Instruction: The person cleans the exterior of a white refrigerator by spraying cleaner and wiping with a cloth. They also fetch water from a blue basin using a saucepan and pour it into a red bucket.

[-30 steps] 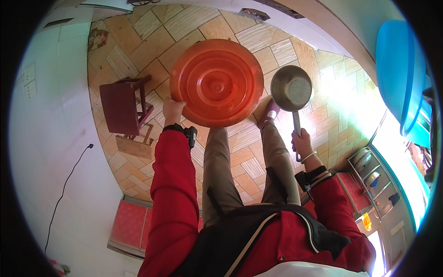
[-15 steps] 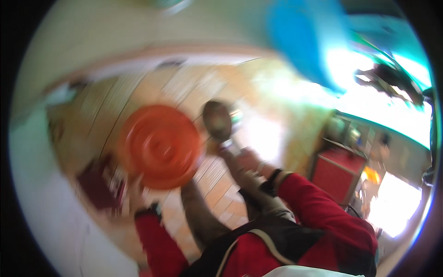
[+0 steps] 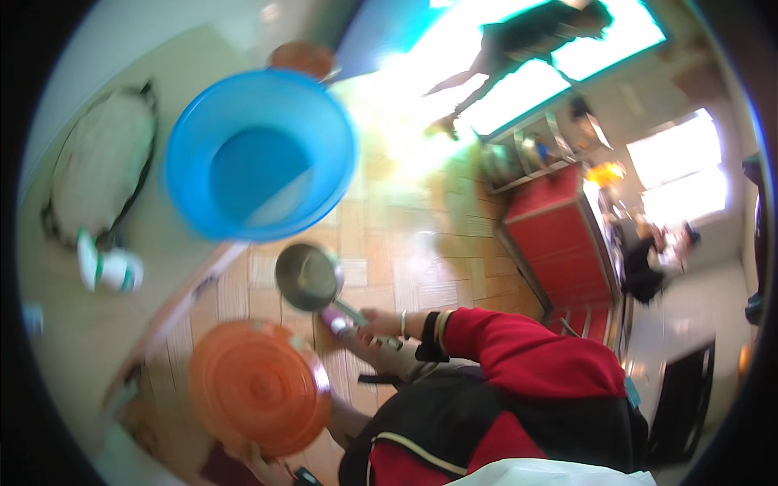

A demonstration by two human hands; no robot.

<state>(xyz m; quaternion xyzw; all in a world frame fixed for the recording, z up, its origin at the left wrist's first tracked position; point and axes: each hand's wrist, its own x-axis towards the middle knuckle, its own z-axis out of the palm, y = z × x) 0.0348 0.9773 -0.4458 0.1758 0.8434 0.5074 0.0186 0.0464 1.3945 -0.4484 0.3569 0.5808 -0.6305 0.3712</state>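
My left hand (image 3: 259,462) grips the near rim of a round orange basin (image 3: 255,385), held bottom-up low on the left. My right hand (image 3: 369,324) is closed on the handle of a small metal saucepan (image 3: 306,277), which sticks out toward a big blue plastic tub (image 3: 259,154) on the pale counter. My red sleeve crosses the lower middle of the picture. The whole picture is blurred by motion.
A pale counter (image 3: 81,324) runs down the left with a flat round woven tray (image 3: 97,162) and a small white-and-green container (image 3: 109,271). The floor (image 3: 421,243) is wood parquet. A red cabinet (image 3: 559,235) stands at right, and a person (image 3: 648,259) stands beyond it near bright windows.
The view has swung sharply to the right. The orange basin and the saucepan dropped lower in the picture, and the blue tub and counter came into full view.
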